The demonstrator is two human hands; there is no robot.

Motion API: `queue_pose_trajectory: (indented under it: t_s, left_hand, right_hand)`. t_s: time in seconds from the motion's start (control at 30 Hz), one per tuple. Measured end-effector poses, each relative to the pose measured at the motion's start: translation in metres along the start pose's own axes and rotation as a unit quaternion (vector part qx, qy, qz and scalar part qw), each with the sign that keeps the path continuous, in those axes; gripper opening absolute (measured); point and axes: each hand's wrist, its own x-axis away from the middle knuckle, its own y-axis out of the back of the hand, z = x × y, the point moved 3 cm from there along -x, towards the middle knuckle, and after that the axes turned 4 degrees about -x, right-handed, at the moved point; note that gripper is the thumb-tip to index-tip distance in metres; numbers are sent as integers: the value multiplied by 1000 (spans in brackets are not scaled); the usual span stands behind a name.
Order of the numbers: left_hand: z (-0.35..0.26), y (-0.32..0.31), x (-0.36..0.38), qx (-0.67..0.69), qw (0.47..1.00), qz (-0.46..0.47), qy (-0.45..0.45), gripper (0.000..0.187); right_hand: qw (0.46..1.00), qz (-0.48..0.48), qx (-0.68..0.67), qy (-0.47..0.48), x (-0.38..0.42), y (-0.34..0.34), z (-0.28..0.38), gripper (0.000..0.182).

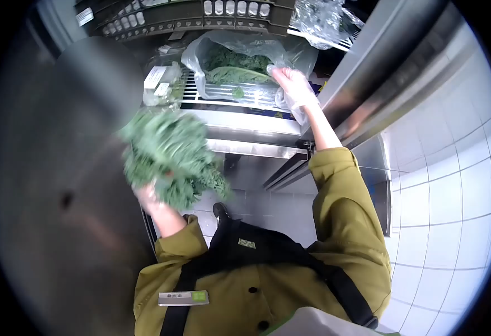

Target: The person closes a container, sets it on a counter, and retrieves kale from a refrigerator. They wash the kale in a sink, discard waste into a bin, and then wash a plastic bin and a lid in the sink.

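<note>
A large bunch of curly kale [170,148] is in my left hand [151,197], blurred by motion, in front of the fridge shelf. The gloved fingers are wrapped round its lower end. My right hand [294,87], in a clear glove, pinches the right edge of an open clear plastic bag [200,63] on the wire shelf. More kale [237,66] lies inside that bag, with one pale stem across its front.
A labelled clear package [161,84] sits left of the bag. Above is a dark perforated crate [200,15], with plastic-wrapped goods [318,22] at upper right. Metal fridge doors [379,67] flank the opening. A tiled wall [441,196] stands at right.
</note>
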Motion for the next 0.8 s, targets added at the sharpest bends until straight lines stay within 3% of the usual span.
queue_pose_trajectory:
  t_s: [0.07, 0.2, 0.27, 0.33, 0.37, 0.43, 0.47, 0.5, 0.53, 0.6, 0.67, 0.73, 0.77, 0.8]
  left_hand:
    - [-11, 5, 74, -33, 998, -52, -28, 40]
    - [15, -9, 244, -110, 983, -140, -54, 40]
    - [26, -15, 340, -134, 967, -209, -63, 39]
    - [11, -15, 438, -150, 939, -295, -92, 39]
    - [-4, -15, 485, -152, 918, -347, -118, 39]
    - [-47, -22, 574, -160, 859, -452, -177, 39]
    - [-67, -27, 610, -163, 826, -498, -206, 39]
    - [-85, -35, 639, -165, 795, -536, -229, 39]
    - [-99, -40, 660, -171, 768, -568, -243, 39]
    - [-115, -38, 671, -204, 743, -597, -223, 39]
    - [-118, -11, 648, -302, 734, -591, -143, 38]
    - [-122, 22, 616, -411, 684, -601, -41, 37]
    - [-128, 39, 604, -446, 643, -622, 11, 36]
    - [-124, 67, 594, -395, 690, -606, -14, 35]
  right_hand:
    - [998, -5, 31, 58, 14, -3, 1, 38]
    - [960, -17, 14, 280, 116, -36, 19, 36]
    - [946, 44, -17, 319, 192, -67, 3, 27]
    - [883, 144, -37, 446, 284, -102, 7, 17]
    - [846, 257, -80, 461, 332, -132, 6, 19]
    - [743, 511, -166, 400, 443, -181, 22, 23]
    - [689, 575, -176, 405, 493, -184, 53, 28]
    - [675, 592, -161, 411, 525, -184, 82, 31]
    - [651, 602, -285, 364, 548, -215, 84, 38]
    - [695, 658, -260, 127, 544, -242, 110, 50]
    - [794, 555, -156, -191, 527, -190, 171, 57]
    - [959, 252, -127, -33, 503, -192, 133, 57]
    - [963, 52, -36, 262, 499, -212, 98, 55]
    - [967, 5, -60, 250, 493, -208, 93, 52]
